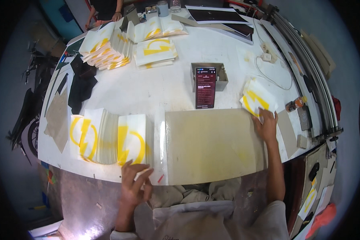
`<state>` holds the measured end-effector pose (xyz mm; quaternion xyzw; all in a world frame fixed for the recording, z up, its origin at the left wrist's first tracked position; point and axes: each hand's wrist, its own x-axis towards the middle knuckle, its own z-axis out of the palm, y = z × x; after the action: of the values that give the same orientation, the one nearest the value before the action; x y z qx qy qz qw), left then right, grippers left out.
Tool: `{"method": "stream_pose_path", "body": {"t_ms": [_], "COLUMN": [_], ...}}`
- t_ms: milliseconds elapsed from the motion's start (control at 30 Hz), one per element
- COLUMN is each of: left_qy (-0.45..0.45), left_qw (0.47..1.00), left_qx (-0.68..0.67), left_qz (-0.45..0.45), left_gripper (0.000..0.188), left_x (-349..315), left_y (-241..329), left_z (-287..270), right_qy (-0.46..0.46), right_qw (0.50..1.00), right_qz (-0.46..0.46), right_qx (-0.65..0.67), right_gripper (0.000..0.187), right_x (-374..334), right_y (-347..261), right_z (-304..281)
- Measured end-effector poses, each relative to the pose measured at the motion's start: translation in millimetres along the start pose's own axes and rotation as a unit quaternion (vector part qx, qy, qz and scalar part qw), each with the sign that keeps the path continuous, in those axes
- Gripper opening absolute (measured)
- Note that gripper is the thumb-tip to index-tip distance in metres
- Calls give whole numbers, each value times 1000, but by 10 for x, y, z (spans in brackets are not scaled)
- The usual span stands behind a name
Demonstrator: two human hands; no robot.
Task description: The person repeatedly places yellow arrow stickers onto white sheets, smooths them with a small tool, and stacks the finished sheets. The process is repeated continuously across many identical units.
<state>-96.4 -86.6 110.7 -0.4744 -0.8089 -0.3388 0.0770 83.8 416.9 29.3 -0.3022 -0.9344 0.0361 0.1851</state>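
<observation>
My left hand (136, 183) hovers at the table's front edge, by the near end of a stack of white printed sheets (131, 138) with a yellow lightning-bolt design. Its fingers are curled together around something pale, too small to make out. My right hand (266, 125) reaches to a smaller, uneven pile of white-and-yellow sheets (257, 96). Its fingers are spread, and the fingertips touch the pile's near edge. Between my hands lies a flat beige board (212, 146) with faint yellow stains. Left of the first stack, more printed sheets (88, 138) lean in a fanned row.
A phone (205, 89) leans against a grey metal box (220, 76). Folded printed stacks (108, 48) and a black cloth (81, 82) lie far left. A small bottle (295, 104), a cable (286, 85) and a long metal rail (308, 76) are right. Another person (105, 10) stands at the far edge.
</observation>
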Motion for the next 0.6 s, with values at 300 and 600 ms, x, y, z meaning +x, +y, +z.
{"method": "stream_pose_path", "body": {"t_ms": [300, 600], "left_qy": [-63, -45], "left_qw": [961, 622], "left_qx": [-266, -660], "left_qz": [-37, -419], "left_gripper": [33, 43], "left_x": [151, 415], "left_y": [311, 151], "left_z": [758, 1702], "right_qy": [67, -27], "right_qw": [996, 937], "right_qz": [-59, -284], "right_qx": [26, 203], "right_gripper": [26, 35], "right_x": [-262, -1384], "right_y": [-366, -1657], "right_z": [-128, -174]}}
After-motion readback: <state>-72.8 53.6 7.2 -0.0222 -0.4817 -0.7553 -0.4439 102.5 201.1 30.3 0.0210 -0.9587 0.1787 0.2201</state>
